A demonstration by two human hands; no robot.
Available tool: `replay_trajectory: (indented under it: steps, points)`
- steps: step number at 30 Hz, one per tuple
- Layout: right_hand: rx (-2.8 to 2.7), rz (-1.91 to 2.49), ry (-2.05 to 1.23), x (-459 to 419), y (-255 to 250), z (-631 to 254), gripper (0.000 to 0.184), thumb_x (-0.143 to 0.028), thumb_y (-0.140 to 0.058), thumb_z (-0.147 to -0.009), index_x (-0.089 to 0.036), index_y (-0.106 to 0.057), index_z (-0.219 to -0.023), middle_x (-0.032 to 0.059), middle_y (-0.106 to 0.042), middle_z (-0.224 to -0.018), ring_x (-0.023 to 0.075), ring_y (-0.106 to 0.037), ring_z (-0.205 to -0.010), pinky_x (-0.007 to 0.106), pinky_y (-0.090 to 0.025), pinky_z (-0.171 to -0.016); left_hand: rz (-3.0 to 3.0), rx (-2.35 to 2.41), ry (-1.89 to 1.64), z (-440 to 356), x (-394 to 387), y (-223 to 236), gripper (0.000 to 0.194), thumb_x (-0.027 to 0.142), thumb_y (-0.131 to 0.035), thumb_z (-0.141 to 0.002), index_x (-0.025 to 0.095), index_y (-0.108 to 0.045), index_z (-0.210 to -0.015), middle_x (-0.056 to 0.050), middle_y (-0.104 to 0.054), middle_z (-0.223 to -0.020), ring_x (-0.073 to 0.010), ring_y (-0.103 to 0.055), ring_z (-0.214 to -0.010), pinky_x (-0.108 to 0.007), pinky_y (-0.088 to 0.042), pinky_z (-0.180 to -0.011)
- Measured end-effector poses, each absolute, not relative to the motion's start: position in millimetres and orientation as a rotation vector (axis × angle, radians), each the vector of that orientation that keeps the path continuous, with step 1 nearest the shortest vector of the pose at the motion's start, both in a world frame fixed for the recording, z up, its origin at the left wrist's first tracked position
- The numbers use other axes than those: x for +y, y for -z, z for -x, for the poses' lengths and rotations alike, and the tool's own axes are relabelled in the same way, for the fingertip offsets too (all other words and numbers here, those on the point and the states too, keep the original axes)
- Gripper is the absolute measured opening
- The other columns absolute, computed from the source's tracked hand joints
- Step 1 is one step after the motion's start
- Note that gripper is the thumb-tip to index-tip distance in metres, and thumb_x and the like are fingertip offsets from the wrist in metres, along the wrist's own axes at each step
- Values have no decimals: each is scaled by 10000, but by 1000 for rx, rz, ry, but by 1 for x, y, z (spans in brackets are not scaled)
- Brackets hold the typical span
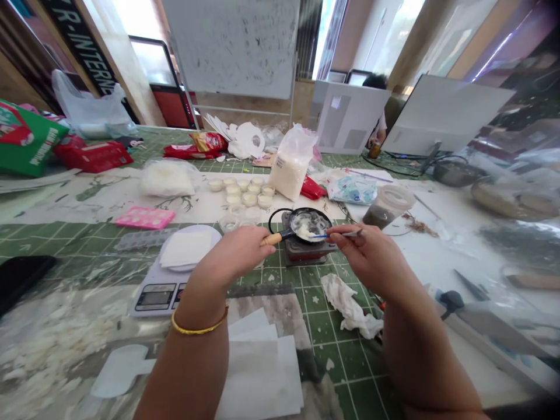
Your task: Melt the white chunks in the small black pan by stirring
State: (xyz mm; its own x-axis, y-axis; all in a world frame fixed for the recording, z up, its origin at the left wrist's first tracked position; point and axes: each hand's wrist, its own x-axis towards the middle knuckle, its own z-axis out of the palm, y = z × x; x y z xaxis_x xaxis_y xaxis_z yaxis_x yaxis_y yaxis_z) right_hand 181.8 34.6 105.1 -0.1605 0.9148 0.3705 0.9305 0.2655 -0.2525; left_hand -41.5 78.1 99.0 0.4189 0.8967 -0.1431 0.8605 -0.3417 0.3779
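The left hand [247, 251] is closing its fingers around the wooden handle [272, 239] of a small black pan [310, 224], palm facing down. The right hand [363, 251] is pinching a thin blue stick [321, 235] between thumb and fingers, its far end lying in the pan's whitish contents. Both forearms are slanting inward from the lower corners, the left one wearing a gold bangle [199, 330]. The pan is sitting on a small burner [306, 255], between the hands. A lidded clear cup [387, 207] is standing near the right knuckles; a crumpled tissue [347, 306] is lying below that hand. The left forearm is partly covering a kitchen scale [153, 297]. Beyond the pan, filled little cups [249, 198] and an upright bag [289, 169] are crowding the far side.
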Motion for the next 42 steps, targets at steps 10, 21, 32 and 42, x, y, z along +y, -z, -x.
replay_trajectory:
  steps: [10, 21, 32, 42]
  points:
    - [-2090, 1689, -91, 49, -99, -186, 290, -328, -402, -859, -237, -655, -968, 27, -690, -849, 173, -606, -785, 289, -401, -727, -2280, 1510, -142, 43, 80, -97, 267, 418, -408, -773, 199, -551, -721, -42, -605, -739, -182, -519, -642, -264, -299, -534]
    - [-2062, 1728, -86, 48, -99, -191, 281, -308, -412, -854, -257, -648, -997, 40, -684, -838, 204, -572, -877, 343, -380, -789, -2300, 1607, -505, 43, 75, -103, 362, 453, -429, -781, 173, -597, -937, -95, -628, -960, -224, -561, -827, -297, -388, -642]
    - [-1978, 1556, 55, 38, -71, -180, 196, -206, -484, -796, -163, -615, -935, 70, -654, -900, 201, -532, -909, 370, -366, -855, -1045, 580, -262, -33, 63, -68, 583, 614, -299, -807, 113, -592, -869, -130, -662, -796, -226, -641, -701, -354, -463, -648]
    - [-2178, 1502, -91, -5, -98, -222, 311, -237, -447, -831, -220, -568, -1117, 44, -618, -1109, 165, -477, -1121, 347, -376, -930, -424, 295, -369, -60, 50, -67, 486, 457, -237, -892, 110, -572, -957, -113, -666, -875, -238, -629, -825, -407, -445, -768]
